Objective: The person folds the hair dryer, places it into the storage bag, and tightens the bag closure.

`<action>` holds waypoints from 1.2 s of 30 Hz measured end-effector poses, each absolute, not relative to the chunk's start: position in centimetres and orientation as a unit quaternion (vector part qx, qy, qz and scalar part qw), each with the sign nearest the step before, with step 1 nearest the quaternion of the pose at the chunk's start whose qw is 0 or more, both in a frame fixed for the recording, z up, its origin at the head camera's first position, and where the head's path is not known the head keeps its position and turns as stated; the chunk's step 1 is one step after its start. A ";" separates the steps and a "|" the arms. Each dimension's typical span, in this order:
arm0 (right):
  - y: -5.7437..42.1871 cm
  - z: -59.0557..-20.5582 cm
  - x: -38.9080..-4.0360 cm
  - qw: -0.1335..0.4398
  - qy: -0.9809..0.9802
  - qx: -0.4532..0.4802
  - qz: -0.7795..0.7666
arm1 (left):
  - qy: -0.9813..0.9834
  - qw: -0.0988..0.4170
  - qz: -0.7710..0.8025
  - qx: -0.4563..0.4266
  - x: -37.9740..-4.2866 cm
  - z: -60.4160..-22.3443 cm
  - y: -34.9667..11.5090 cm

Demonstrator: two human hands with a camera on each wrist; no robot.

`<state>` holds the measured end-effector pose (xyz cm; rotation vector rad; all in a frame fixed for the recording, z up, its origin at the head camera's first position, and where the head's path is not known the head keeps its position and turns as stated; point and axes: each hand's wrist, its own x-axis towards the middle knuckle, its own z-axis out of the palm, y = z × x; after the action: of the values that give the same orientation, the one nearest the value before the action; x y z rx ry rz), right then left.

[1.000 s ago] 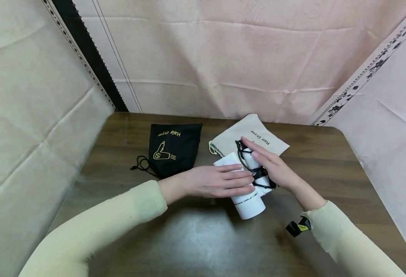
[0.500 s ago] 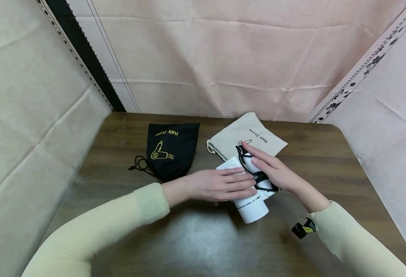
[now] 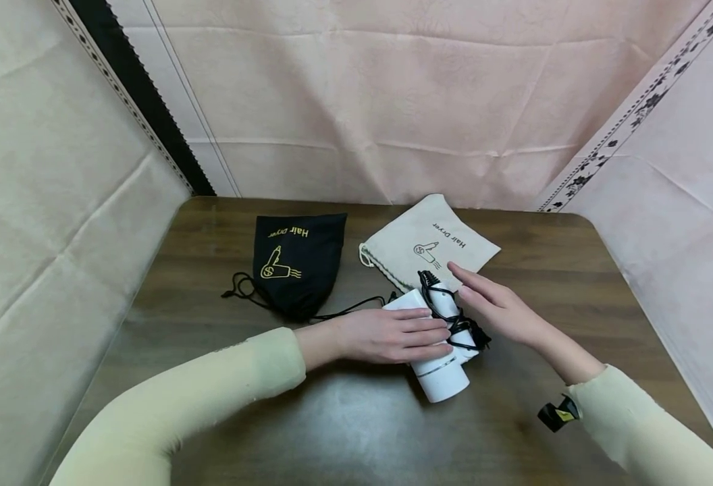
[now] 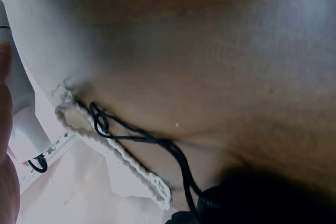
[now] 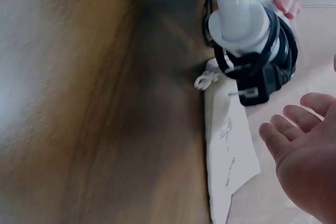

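Note:
My left hand [image 3: 387,335] grips the barrel of a white hair dryer [image 3: 443,383], fingers laid across its top, thumb hidden. The dryer's folded handle [image 5: 233,11] has a black cord [image 5: 283,51] wound round it, with the plug hanging at its end in the right wrist view. The dryer is held close over the table, its nozzle toward the near side. My right hand [image 3: 502,307] is open just right of the cord-wrapped handle, fingers extended and apart from it. Behind them lies a pale drawstring bag [image 3: 429,246] printed "Hair Dryer".
A black drawstring bag [image 3: 296,263] with gold print lies to the left, its black drawstring [image 4: 152,140] trailing toward my left hand. The wooden table [image 3: 332,432] ends at pale cloth [image 3: 356,101] hung behind and at the sides. A small black clip [image 3: 557,413] hangs at my right cuff.
My right hand has drawn off the dryer's handle to the right. The dryer, in my left hand, has come slightly nearer, uncovering more of the pale bag's print and the black drawstring.

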<state>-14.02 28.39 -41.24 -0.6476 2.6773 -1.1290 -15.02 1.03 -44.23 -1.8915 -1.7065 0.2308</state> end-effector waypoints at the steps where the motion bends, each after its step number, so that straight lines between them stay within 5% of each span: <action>1: 28.5 -41.3 -14.0 0.084 0.896 -0.217 -0.377 | -0.641 0.285 0.087 -0.707 -14.9 -44.3 1.0; 25: 29.6 -43.2 -12.2 0.075 0.911 -0.220 -0.342 | -0.656 0.252 0.083 -0.706 -14.1 -46.6 1.5; 36: 29.6 -43.6 -12.7 0.085 0.912 -0.218 -0.338 | -0.662 0.195 0.103 -0.717 -14.2 -46.5 0.1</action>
<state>-12.66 29.56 -43.56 -0.6507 2.7178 -1.0079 -14.16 0.05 -46.48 -2.0087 -1.8558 0.2879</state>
